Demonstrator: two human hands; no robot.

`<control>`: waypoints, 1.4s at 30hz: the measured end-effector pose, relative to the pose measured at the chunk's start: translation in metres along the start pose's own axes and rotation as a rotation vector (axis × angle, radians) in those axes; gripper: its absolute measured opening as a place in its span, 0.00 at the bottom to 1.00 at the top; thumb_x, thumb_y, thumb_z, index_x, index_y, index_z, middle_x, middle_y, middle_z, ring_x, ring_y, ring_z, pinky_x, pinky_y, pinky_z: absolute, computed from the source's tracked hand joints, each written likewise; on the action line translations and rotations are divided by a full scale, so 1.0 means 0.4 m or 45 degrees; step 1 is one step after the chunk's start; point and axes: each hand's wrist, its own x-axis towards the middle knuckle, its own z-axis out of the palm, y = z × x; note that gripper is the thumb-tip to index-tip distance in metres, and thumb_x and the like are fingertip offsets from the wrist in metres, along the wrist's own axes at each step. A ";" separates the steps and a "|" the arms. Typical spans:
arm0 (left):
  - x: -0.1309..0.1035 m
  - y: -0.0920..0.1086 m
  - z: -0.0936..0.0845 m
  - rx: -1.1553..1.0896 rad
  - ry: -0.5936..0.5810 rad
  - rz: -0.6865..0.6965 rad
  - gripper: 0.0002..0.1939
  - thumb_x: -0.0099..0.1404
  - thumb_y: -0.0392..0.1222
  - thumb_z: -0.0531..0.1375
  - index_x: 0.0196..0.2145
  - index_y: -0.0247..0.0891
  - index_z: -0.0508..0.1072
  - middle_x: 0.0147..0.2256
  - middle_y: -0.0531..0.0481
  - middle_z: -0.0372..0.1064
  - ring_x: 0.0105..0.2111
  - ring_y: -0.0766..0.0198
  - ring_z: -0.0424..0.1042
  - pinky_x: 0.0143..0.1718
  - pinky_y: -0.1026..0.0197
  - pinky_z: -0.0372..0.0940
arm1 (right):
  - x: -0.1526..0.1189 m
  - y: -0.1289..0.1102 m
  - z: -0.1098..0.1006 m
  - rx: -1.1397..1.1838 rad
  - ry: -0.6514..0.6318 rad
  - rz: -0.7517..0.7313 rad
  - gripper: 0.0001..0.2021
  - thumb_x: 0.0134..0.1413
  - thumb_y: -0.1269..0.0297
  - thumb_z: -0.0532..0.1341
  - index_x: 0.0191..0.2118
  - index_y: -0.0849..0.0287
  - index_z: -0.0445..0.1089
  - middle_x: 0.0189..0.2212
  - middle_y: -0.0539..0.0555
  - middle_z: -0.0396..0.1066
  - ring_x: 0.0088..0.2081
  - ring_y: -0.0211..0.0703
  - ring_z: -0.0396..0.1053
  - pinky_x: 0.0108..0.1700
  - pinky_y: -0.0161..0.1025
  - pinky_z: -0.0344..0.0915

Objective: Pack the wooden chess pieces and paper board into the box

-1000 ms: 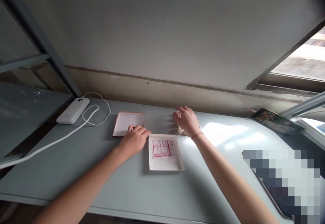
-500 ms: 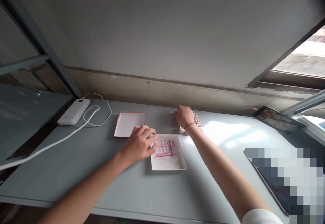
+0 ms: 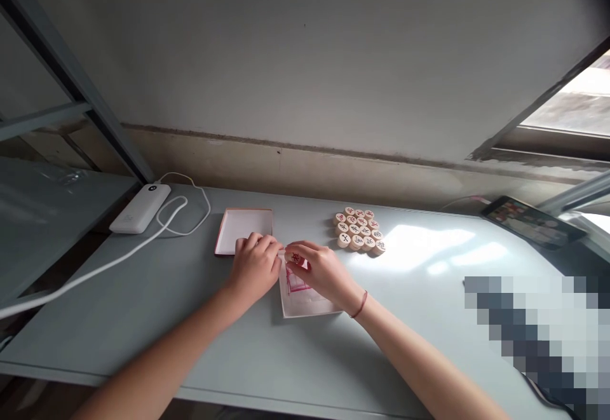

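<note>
Right hand (image 3: 320, 272), center of frame: thumb and fingers pinching a round piece (image 3: 295, 258) with a red character on top. Piece is above the upper left part of a shallow white box (image 3: 312, 305), which has pink grid lines drawn on its floor. The hand hides much of the box's upper and right side. Thin red bracelet (image 3: 359, 304) on that wrist.

Left hand (image 3: 256, 266), just left of the other: fingers curled and bunched at the box's upper left corner. Can't tell if it grips the box edge or anything else; fingertips hidden.

Second shallow tray (image 3: 245, 224), white inside with a red edge, lies flat behind the left hand, which covers its lower right corner.

Right of center, near the back edge of the table (image 3: 229, 356): a tight cluster of round pieces (image 3: 359, 229), packed in rows, faces up, some characters red, some dark. Apart from both hands.

Left side: white power bank (image 3: 140, 208) with a white cable (image 3: 119, 260) looped beside it and running off the left edge of frame. Right side: phone (image 3: 534, 222) tilted near the metal frame (image 3: 586, 188), screen lit. Lower right is pixelated, contents unreadable. Window (image 3: 572, 105) upper right, bright patches on the tabletop below it.
</note>
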 end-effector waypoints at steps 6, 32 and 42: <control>-0.003 0.010 0.002 -0.045 -0.041 0.025 0.14 0.63 0.30 0.51 0.40 0.41 0.74 0.39 0.48 0.75 0.40 0.55 0.66 0.36 0.53 0.54 | -0.006 0.022 -0.016 0.035 0.019 -0.036 0.09 0.59 0.69 0.59 0.43 0.55 0.72 0.43 0.55 0.72 0.32 0.35 0.72 0.37 0.34 0.70; 0.000 0.014 -0.002 -0.142 -0.147 0.027 0.10 0.65 0.36 0.55 0.41 0.41 0.73 0.39 0.50 0.75 0.40 0.57 0.68 0.40 0.52 0.51 | 0.005 -0.001 -0.042 -0.226 -0.152 0.162 0.05 0.57 0.66 0.59 0.40 0.55 0.68 0.35 0.51 0.75 0.29 0.38 0.69 0.28 0.33 0.54; -0.005 0.034 0.001 -0.123 -0.141 0.093 0.11 0.64 0.45 0.58 0.41 0.39 0.73 0.37 0.50 0.75 0.40 0.56 0.69 0.41 0.52 0.49 | 0.137 0.254 -0.218 -0.561 -0.043 0.858 0.16 0.55 0.62 0.57 0.48 0.58 0.72 0.43 0.59 0.74 0.42 0.49 0.71 0.36 0.37 0.61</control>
